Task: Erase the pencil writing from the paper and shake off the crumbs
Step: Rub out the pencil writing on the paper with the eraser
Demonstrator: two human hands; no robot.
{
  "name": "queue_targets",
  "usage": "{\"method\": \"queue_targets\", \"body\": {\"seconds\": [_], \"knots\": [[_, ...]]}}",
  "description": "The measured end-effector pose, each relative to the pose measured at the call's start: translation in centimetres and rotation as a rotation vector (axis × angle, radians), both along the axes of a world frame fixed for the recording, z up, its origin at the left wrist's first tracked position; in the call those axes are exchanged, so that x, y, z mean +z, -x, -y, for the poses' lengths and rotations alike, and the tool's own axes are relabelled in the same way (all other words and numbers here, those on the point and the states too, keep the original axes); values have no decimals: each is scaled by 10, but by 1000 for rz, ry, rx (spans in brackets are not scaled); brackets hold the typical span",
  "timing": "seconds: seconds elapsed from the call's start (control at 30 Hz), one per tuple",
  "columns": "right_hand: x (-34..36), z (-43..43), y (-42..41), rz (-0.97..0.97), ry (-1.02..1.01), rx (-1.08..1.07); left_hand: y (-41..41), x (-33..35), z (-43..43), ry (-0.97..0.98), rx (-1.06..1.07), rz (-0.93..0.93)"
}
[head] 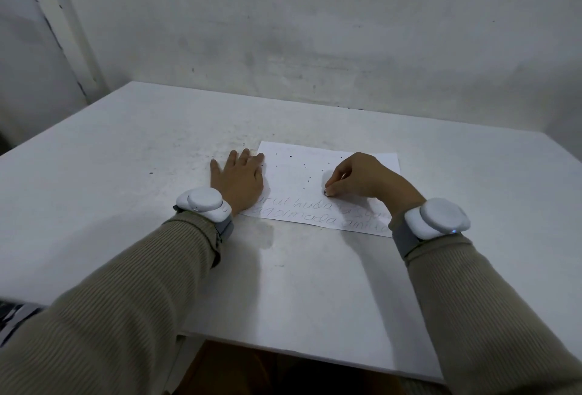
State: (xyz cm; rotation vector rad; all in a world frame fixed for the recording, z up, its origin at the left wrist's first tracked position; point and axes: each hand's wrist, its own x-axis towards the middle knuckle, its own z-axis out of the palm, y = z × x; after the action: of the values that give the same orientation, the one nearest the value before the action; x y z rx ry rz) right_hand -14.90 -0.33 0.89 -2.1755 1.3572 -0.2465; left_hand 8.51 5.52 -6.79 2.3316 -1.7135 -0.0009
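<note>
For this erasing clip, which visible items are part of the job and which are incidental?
Part of the job: paper, pencil writing, eraser crumbs, left hand pressing the sheet's edge, right hand pinching a small eraser.

Incidental: table, wrist devices, wall.

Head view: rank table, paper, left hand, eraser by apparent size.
1. table
2. paper
3. left hand
4. eraser, only a tip showing under the right hand fingers
</note>
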Motion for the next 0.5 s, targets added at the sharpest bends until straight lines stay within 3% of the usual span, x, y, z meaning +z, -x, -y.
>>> {"method": "queue_targets", "body": {"seconds": [0.13, 0.33, 0.5], "knots": [[-8, 0, -6, 21, 109, -84, 0, 0, -1, -15, 4, -10], [6, -2, 11, -63, -71, 61, 0, 1, -1, -5, 1, -4], [-3, 5, 4, -38, 67, -65, 1, 2, -3, 20, -7, -9]]}}
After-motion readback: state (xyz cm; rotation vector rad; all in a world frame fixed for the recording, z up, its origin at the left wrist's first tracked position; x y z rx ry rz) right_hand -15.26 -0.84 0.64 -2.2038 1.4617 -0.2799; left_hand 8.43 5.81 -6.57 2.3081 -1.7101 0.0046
